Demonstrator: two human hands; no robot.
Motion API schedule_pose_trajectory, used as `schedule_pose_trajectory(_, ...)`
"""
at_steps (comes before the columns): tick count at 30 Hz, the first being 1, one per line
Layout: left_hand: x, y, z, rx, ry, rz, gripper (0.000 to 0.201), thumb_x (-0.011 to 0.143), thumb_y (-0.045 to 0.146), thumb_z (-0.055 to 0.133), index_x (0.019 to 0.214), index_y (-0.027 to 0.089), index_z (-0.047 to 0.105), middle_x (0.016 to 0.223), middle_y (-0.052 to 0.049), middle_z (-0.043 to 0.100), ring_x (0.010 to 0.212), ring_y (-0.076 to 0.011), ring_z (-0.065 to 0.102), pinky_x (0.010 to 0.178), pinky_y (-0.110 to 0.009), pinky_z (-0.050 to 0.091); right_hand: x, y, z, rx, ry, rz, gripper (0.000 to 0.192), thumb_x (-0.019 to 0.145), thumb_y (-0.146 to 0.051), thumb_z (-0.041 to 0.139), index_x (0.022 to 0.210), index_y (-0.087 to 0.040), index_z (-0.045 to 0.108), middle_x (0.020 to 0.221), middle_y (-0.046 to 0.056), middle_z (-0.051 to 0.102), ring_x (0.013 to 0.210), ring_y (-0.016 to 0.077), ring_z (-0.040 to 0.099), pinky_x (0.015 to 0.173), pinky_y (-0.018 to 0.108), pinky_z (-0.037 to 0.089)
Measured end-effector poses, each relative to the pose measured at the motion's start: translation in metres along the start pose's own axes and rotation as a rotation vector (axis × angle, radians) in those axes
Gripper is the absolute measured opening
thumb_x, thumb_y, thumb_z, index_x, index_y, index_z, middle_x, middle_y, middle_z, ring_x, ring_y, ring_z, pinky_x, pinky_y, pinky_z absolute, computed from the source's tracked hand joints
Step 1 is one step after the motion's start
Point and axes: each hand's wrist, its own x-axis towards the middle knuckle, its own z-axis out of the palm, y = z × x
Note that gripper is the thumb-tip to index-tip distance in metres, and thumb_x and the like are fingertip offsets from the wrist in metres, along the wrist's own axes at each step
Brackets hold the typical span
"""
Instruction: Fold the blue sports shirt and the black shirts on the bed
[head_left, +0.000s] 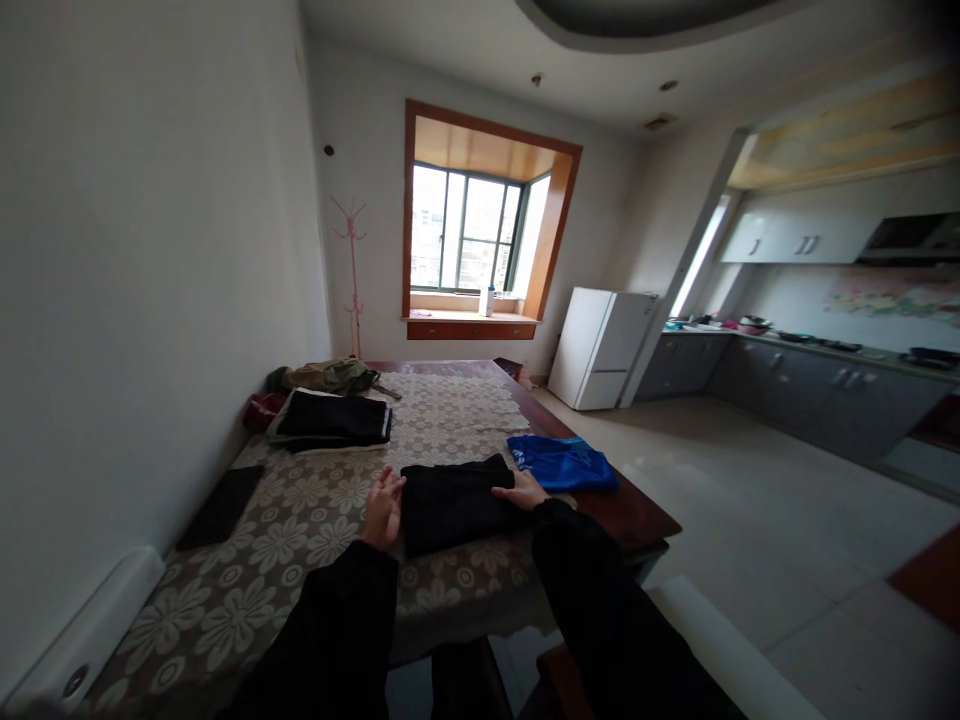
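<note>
Flanking a folded black garment, the left hand stands open at its left edge, the right hand flat on its right; bare tablecloth lies near.

A white fridge stands on the floor below and to the right of the bay window. A pink coat stand stands left of the window. Grey kitchen cabinets run off to the window's far right.

Both hands flanking folded black garment, floral tablecloth
</note>
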Motion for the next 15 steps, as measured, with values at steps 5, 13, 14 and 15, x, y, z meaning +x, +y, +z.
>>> schedule_pose_trajectory(5, -0.001, 0.007, -0.01, -0.001, -0.158, -0.186, 0.025, 0.077, 0.007, 0.075, 0.099, 0.017, 0.067, 0.085, -0.006, 0.075, 0.079, -0.0191, 0.074, 0.071, -0.027, 0.06, -0.009, 0.002, 0.013, -0.021, 0.072, 0.038, 0.051, 0.084, -0.041, 0.062, 0.13, -0.019, 0.065, 0.126, 0.013, 0.066, 0.128, 0.0309, 0.056, 0.11, 0.04, 0.04)
schedule_pose_trajectory(13, -0.011, -0.005, 0.006, 0.049, -0.197, -0.076, 0.064, 0.068, 0.009, 0.084, 0.126, 0.021, 0.059, 0.089, -0.006, 0.079, 0.078, -0.0213, 0.076, 0.074, -0.031, 0.06, -0.021, 0.015, 0.04, 0.079, 0.277, 0.049, 0.057, 0.087, -0.042, 0.052, 0.139, -0.02, 0.054, 0.141, 0.013, 0.059, 0.141, 0.0313, 0.045, 0.118, 0.044, 0.033)
schedule_pose_trajectory(14, -0.012, -0.004, 0.007, 0.037, -0.205, -0.07, 0.063, 0.067, 0.01, 0.085, 0.125, 0.021, 0.061, 0.09, -0.006, 0.079, 0.078, -0.0212, 0.075, 0.074, -0.031, 0.059, -0.021, 0.016, 0.04, 0.123, 0.276, 0.06, 0.058, 0.086, -0.044, 0.053, 0.14, -0.021, 0.053, 0.142, 0.013, 0.058, 0.141, 0.0321, 0.044, 0.119, 0.046, 0.032)
schedule_pose_trajectory(15, -0.013, -0.003, 0.007, 0.014, -0.22, -0.065, 0.062, 0.066, 0.01, 0.086, 0.122, 0.021, 0.062, 0.092, -0.006, 0.079, 0.08, -0.0209, 0.075, 0.075, -0.03, 0.059, -0.021, 0.016, 0.039, 0.185, 0.274, 0.069, 0.06, 0.085, -0.046, 0.055, 0.14, -0.021, 0.052, 0.142, 0.013, 0.058, 0.142, 0.0332, 0.043, 0.119, 0.048, 0.03)
